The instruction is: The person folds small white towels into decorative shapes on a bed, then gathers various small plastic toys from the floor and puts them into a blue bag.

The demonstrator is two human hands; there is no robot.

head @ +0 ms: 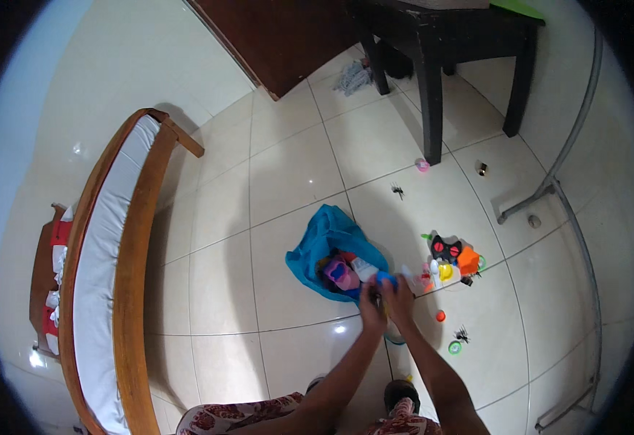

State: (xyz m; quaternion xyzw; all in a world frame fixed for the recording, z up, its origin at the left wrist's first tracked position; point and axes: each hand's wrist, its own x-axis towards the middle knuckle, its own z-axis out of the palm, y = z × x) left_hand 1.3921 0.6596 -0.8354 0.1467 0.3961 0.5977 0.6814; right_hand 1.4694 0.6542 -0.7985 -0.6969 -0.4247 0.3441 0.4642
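A teal fabric bag point(325, 231) lies on the tiled floor with its mouth spread, holding a pink and purple item point(341, 273), a white item point(364, 269) and other small things. At the bag's near right edge, my left hand point(371, 312) and my right hand point(401, 303) are close together. Between their fingertips is a small blue object point(386, 279), gripped by my right hand. Whether the left fingers also grip something is hidden. Right of my hands sits a pile of small toys, with a black and red piece point(446, 248), an orange piece point(468, 261) and a yellow piece point(446, 272).
An orange cap point(440, 316), a green-rimmed disc point(454, 348) and black plastic insects point(461, 334) are scattered to the right. Farther off stand a dark wooden table point(431, 103) and a grey metal frame point(578, 234). A wooden bench with a white cushion point(105, 272) is at left.
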